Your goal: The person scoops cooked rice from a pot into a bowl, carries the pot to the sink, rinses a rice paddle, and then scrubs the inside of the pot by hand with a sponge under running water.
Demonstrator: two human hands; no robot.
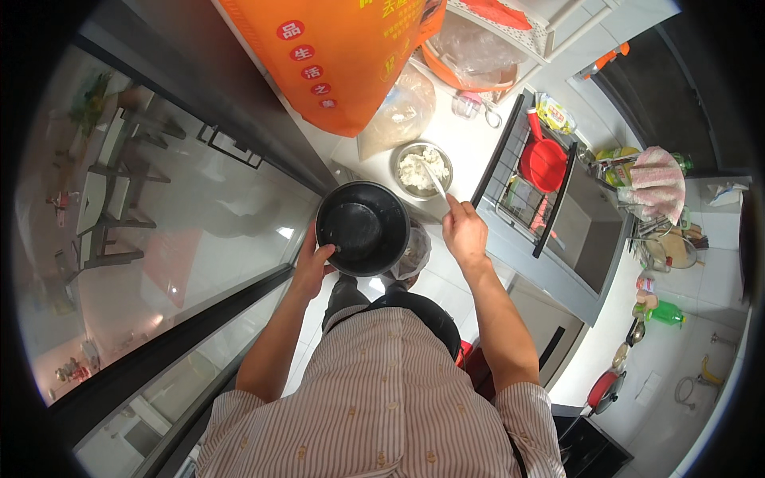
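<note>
My left hand [312, 261] grips the near left rim of a black cooking pot [361, 230], thumb over the edge. The pot is tilted so its inside faces me, with a small pale bit near my thumb. Held in my right hand [465, 232] is the handle of a white spoon or rice paddle [437, 181]. Its far end rests in the cooked rice [418, 169] in a round metal bowl [446, 188]. That bowl stands on the white counter [472, 146] near its front edge, just beyond the pot.
A large orange bag [340, 60] and a clear plastic bag [401, 110] stand behind the bowl. To the right, a red pan [542, 164] lies on a rack over the sink [588, 239]. Below the pot is a lined bin [413, 254]. A glass door [239, 173] is close on my left.
</note>
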